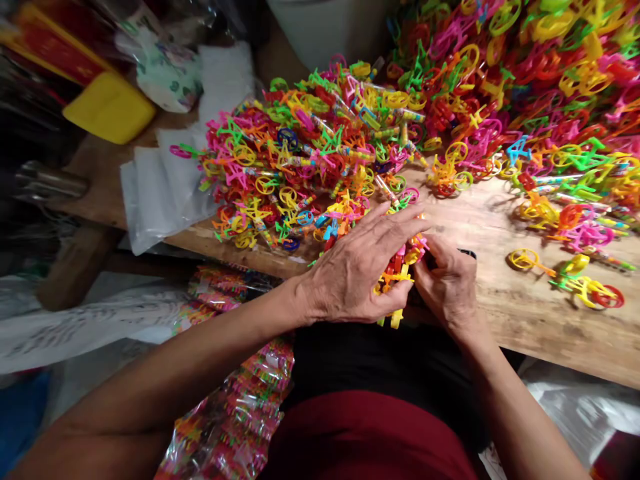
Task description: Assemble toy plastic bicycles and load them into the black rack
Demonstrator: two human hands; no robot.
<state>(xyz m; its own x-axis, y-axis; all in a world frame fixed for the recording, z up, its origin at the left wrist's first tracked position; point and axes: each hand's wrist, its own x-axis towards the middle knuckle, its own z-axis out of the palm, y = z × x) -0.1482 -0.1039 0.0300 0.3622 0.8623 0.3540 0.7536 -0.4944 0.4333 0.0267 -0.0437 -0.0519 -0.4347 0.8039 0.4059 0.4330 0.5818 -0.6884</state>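
My left hand point(350, 267) is closed over a bunch of small plastic toy bicycles point(400, 273), yellow, pink and orange, at the table's front edge. Its thumb lies across the near side of the bunch. Against the right side of the same bunch, my right hand point(450, 280) has its fingers curled in; its fingertips are partly hidden. A small black object point(467, 253) shows just behind the right knuckles. Just beyond my hands rises a pile of toy bicycles point(310, 160) in many colours, mixed with clear tubes of candy.
A larger heap of toys point(550, 67) fills the back right. Several loose ones point(580, 273) lie at right on the wooden table point(490, 313). Clear plastic bags point(160, 187) lie at left near a yellow container point(110, 107). Filled clear packs point(235, 413) hang below the table's edge.
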